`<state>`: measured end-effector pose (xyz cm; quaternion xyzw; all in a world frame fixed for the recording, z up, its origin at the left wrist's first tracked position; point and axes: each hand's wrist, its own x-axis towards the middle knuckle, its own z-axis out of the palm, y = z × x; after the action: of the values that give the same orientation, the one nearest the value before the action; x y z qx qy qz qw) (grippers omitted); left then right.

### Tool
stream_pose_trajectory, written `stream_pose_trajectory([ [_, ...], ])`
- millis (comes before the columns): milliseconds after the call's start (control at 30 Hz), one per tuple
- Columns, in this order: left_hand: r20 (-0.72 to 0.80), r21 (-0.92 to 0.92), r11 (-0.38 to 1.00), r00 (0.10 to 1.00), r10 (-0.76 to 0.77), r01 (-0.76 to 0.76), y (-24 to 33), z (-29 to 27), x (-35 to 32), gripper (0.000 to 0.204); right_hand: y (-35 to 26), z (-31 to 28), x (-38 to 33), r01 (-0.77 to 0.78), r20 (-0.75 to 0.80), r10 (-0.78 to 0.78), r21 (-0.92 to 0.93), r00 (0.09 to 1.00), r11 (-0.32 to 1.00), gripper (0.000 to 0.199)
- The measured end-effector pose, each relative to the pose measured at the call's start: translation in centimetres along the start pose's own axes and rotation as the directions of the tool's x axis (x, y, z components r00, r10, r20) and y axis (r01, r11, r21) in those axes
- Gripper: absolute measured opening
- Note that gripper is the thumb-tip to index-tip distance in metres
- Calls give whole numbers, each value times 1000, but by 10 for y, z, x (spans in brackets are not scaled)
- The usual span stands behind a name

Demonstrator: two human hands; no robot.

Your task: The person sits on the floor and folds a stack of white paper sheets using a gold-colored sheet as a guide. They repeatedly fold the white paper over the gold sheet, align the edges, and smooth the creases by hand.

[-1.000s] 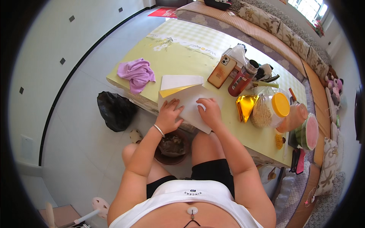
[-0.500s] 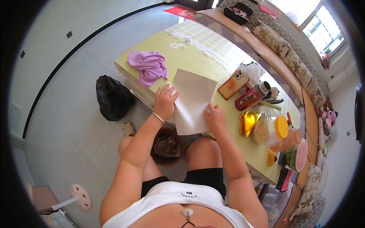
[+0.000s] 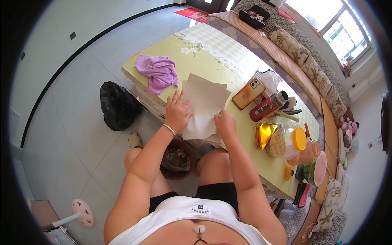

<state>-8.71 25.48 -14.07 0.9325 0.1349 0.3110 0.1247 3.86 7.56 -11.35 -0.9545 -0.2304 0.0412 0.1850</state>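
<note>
The paper sheet (image 3: 203, 107) lies between left hand (image 3: 177, 111) and, seemingly pinching, right hand (image 3: 225, 123).

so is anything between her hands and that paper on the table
Nothing visible. The left hand lies flat on the paper sheets and the right hand pinches their edge; the purple cloth and phone sit off to the sides.

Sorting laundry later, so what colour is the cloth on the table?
The cloth is purple, seen best in the head view.

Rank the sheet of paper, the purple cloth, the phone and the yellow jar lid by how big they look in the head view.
1. Sheet of paper
2. Purple cloth
3. Phone
4. Yellow jar lid

The fisheye bends things near the rim, so this is apparent size only.
</note>
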Motion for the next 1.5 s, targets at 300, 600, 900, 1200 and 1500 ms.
stream_pose_trajectory([
  [300,232,-43,998,971,57,-48,-6,18,6,44,56,-6,48,140,-625,-81,46,777,989,37],
  [600,187,-34,999,982,-10,17,-1,17,15,76,46,-27,72,-1,-614,198,306,764,952,56],
  [900,199,-30,995,976,-87,94,-5,25,23,82,15,-26,45,508,-711,-227,209,666,836,36],
  [1200,10,-279,959,999,-54,54,-27,23,31,51,-11,22,20,562,-42,-566,-78,823,823,51],
  [1500,156,-246,966,980,121,-80,-18,17,14,32,19,-24,16,552,-772,-323,44,548,833,66],
])
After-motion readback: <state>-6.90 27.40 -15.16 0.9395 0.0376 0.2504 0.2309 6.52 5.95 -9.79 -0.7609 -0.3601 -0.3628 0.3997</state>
